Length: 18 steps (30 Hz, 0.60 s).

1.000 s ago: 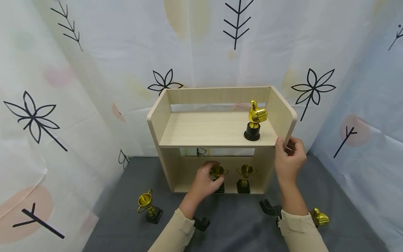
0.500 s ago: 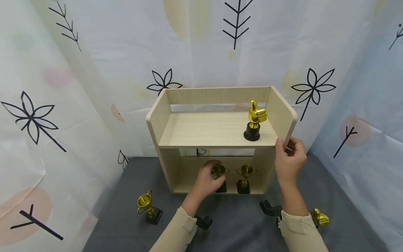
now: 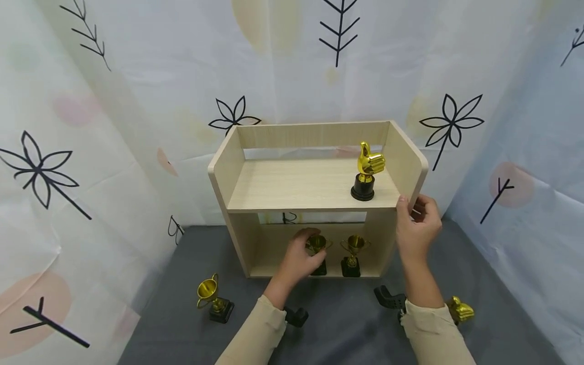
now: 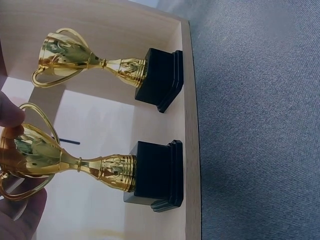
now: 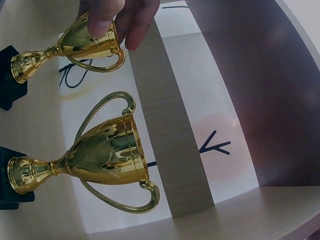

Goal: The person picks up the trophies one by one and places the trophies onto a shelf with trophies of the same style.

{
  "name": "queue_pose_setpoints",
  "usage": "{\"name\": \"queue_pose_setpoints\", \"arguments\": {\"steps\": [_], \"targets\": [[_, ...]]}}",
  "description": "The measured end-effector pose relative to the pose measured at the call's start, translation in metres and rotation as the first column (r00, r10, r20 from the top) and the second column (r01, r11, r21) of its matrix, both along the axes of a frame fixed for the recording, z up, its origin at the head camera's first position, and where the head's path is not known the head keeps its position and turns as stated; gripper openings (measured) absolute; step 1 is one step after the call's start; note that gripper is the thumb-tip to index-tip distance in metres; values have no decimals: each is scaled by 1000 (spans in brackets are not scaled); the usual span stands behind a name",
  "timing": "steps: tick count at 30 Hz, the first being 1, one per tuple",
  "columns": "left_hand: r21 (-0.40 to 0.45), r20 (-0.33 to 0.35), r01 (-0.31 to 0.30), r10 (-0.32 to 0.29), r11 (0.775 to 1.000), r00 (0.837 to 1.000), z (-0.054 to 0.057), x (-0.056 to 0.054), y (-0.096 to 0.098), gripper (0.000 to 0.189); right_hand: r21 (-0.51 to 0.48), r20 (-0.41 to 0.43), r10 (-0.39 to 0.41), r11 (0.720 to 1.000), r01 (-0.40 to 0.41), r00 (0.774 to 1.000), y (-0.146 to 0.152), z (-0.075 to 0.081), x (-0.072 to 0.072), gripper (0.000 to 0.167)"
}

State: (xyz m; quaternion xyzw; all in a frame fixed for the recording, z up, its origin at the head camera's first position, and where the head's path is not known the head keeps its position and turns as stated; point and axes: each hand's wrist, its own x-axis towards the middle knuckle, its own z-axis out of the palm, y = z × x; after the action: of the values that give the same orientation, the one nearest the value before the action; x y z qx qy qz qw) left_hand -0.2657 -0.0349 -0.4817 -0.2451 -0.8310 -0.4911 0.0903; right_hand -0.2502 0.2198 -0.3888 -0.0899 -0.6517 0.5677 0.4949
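Note:
My left hand holds a gold trophy cup by its bowl, thumb on one side and fingers on the other. The cup's black base stands on the lower board of a pale wooden shelf. Just to its right is a second gold trophy cup, upright on the same board. My right hand grips the front edge of the shelf's right side panel; some of its fingers are hidden behind the panel. A gold thumbs-up trophy on a round black base stands at the right of the upper board.
Another gold trophy cup stands on the grey cloth left of the shelf. A second thumbs-up trophy is partly hidden behind my right forearm. Patterned white fabric hangs behind and at both sides.
My left hand and its trophy cup have shifted slightly right, towards the cup beside it. My right hand stays on the side panel. The head view has tilted a little.

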Motion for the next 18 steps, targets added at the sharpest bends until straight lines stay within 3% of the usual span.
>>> {"name": "queue_pose_setpoints", "arguments": {"steps": [6, 12, 18], "targets": [[-26, 24, 14, -13, 1000, 1000, -3, -3, 2, 53, -6, -26, -6, 1000, 6, 1000, 3, 0, -1, 26], [-14, 2, 22, -22, 1000, 1000, 1, -5, 3, 53, -5, -22, -1, 1000, 1, 1000, 4, 3, -2, 26], [-20, 30, 15, -14, 1000, 999, 6, 1, 1, 52, -5, -20, 17, 1000, -18, 1000, 0, 1, -2, 28]]}}
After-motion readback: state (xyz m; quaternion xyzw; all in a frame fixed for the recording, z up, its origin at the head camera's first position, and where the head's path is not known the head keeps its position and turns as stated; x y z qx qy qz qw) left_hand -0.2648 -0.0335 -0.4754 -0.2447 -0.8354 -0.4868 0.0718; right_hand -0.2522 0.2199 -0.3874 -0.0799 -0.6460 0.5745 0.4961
